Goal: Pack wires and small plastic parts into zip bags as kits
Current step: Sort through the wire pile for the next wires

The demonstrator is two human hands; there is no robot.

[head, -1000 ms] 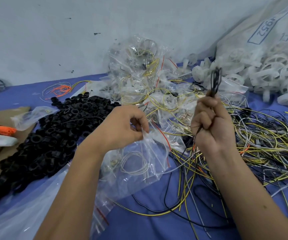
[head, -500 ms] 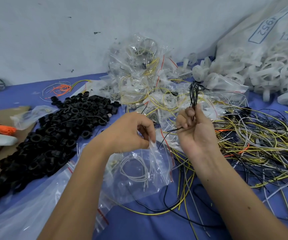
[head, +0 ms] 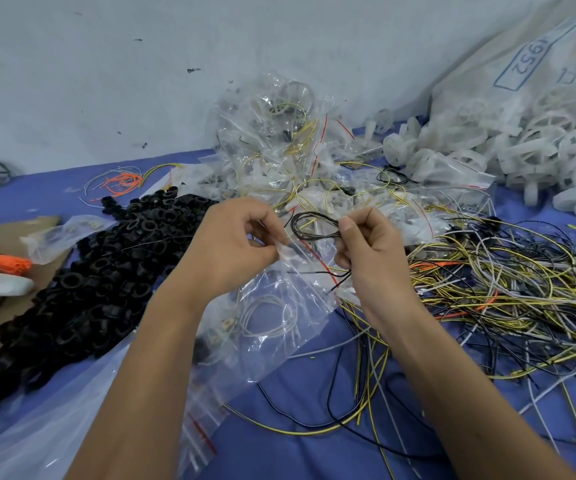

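The left hand (head: 234,247) is pinching the bag (head: 279,306) mouth open, while the right hand (head: 366,251) is gripping a coiled black wire (head: 314,226) just beside that opening, likely readying it for insertion.

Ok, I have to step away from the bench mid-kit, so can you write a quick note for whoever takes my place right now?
Left hand pinches the mouth of the zip bag, holding it up.
Right hand pinches a coiled black wire just at the bag's mouth, not yet inside.
Done: a white wire coil already lies in the bag, with some small parts I cannot identify.
Left: push the black coil in, add whatever the kit lacks, seal the bag, put it with the filled bags at the back.
Stock: black rings on the left, loose wires on the right.
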